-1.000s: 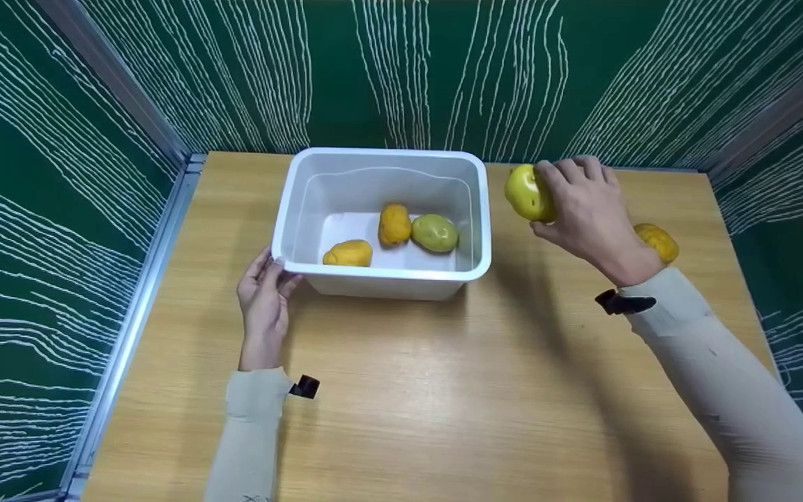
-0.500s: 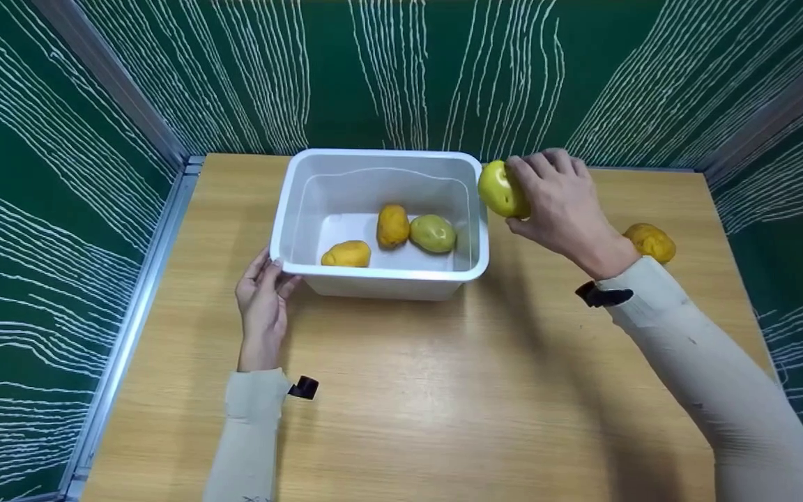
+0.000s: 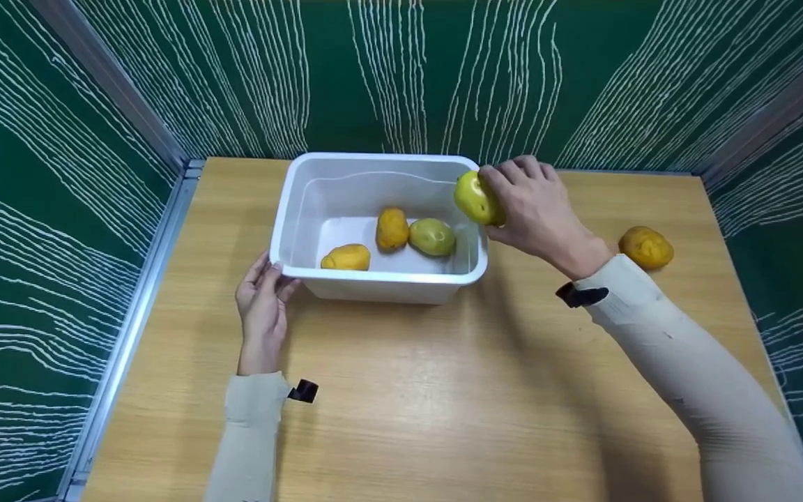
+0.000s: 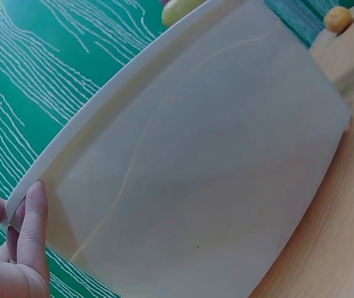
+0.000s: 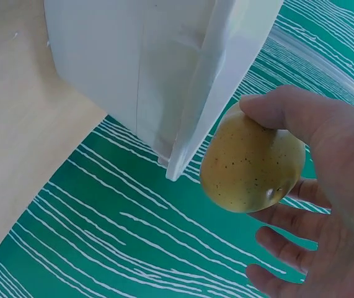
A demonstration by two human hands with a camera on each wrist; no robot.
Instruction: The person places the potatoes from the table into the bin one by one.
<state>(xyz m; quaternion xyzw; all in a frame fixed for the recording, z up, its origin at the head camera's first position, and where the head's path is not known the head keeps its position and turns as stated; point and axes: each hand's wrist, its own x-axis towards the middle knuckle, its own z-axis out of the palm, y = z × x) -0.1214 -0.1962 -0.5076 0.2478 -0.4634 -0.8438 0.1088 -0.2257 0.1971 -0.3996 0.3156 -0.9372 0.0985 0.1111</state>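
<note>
the right hand [image 3: 537,213] holds a yellow-green fruit [image 3: 475,199] between its thumb and fingers, above the right rim of a white bin [image 3: 380,289], near the far right corner. the fruit is rounded and smooth-skinned, with a bright patch of shine and a small dark mark on the side that the head view shows. from the right wrist it looks duller, more ochre, with tiny dark specks scattered over the skin and a little gap between it and the rim. the left hand [image 3: 262,307] pinches the bin's rim at the near left corner.

inside, on the bin's floor, lie a lumpy orange piece [image 3: 392,229], upright in the view, a glossy olive-green oval piece [image 3: 432,237] just beside it, and a yellow-orange piece [image 3: 346,257] by the near wall, partly hidden by the rim. another knobbly, brownish-yellow piece [image 3: 645,247] sits on the bench [image 3: 401,390], well to the right of the bin.
</note>
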